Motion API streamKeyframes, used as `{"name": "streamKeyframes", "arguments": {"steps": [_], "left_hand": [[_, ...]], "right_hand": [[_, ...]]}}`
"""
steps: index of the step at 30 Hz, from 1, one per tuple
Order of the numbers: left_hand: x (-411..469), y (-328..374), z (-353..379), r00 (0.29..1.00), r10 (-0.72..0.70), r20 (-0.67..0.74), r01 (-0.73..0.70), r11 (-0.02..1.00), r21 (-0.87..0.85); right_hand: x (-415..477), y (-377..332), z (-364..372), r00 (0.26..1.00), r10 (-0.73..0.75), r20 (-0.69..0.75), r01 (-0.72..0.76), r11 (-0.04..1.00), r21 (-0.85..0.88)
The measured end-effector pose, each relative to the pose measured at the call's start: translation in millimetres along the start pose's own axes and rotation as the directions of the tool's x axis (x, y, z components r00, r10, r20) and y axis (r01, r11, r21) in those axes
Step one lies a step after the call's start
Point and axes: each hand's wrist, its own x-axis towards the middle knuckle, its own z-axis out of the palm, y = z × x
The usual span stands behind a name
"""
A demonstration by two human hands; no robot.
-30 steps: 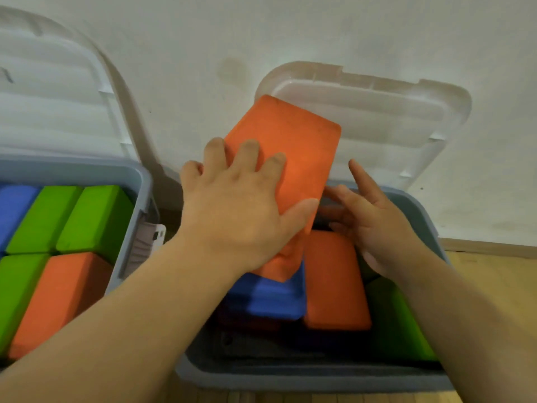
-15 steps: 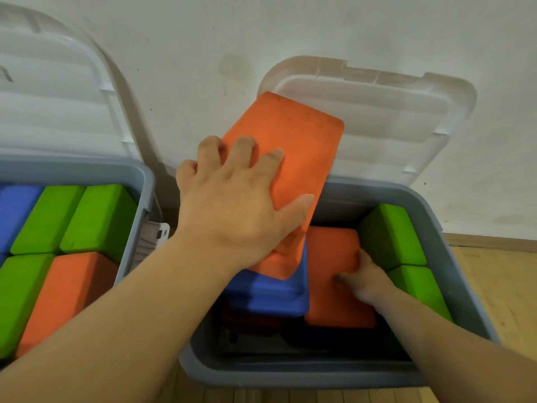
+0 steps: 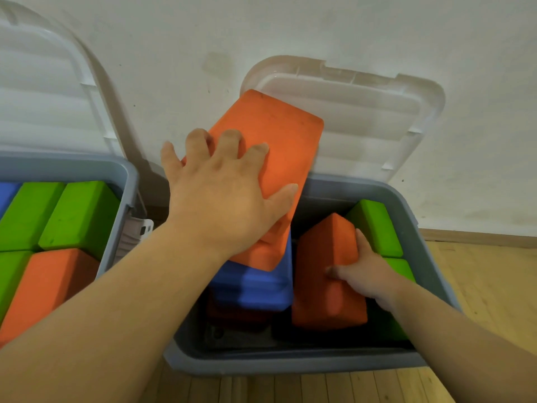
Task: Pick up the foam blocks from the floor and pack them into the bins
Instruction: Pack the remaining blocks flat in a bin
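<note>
My left hand (image 3: pixel 223 199) holds a large orange foam block (image 3: pixel 279 141) tilted up above the left part of the right grey bin (image 3: pixel 290 362). Inside that bin my right hand (image 3: pixel 363 271) grips a second orange block (image 3: pixel 319 280) and tips it up on its edge. A blue block (image 3: pixel 255 289) lies under the raised orange block, with a dark red one below it. Two green blocks (image 3: pixel 374 225) stand along the bin's right wall.
The left grey bin (image 3: pixel 116 175) is packed with green, orange and blue blocks (image 3: pixel 78 216). Both clear lids (image 3: pixel 363 117) lean open against the white wall. Wooden floor (image 3: pixel 479 286) shows to the right and in front of the bins.
My right hand went down into the right bin, took hold of the flat orange block and tilted it up on edge. My left hand kept the raised orange block nearly still.
</note>
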Motion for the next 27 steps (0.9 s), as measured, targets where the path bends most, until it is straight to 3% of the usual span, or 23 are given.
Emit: {"name": "streamKeyframes", "arguments": {"steps": [2,6,9,11,14,20,24,27], "left_hand": [[-1,0,-4,1.000,-0.003,0.030,0.003,1.000,0.006],[-4,7,-12,0.998,0.057,0.005,-0.056,0.997,-0.057],[-5,15,-9,0.988,0.129,-0.089,-0.138,0.985,-0.106],[-5,21,-9,0.983,0.136,-0.124,-0.154,0.976,-0.152],[-6,32,-15,0.990,0.100,-0.099,-0.121,0.964,-0.238],[-13,48,-19,0.988,0.116,-0.106,-0.150,0.903,-0.403],[-9,49,-23,0.994,0.093,-0.065,-0.112,0.743,-0.660],[-7,52,-34,0.997,0.076,-0.030,-0.068,0.566,-0.822]], "right_hand": [[-7,-6,-12,0.999,-0.032,-0.031,0.032,0.999,-0.014],[-24,-30,-54,0.928,-0.212,-0.305,0.213,0.977,-0.030],[-47,-40,-82,0.812,-0.323,-0.486,0.427,0.897,0.117],[-64,-50,-96,0.775,-0.333,-0.537,0.522,0.817,0.246],[-84,-58,-108,0.762,-0.347,-0.546,0.597,0.703,0.386],[-100,-60,-120,0.740,-0.359,-0.569,0.655,0.575,0.490],[-101,-65,-129,0.751,-0.372,-0.546,0.660,0.383,0.646],[-94,-74,-127,0.796,-0.409,-0.445,0.565,0.243,0.788]]}}
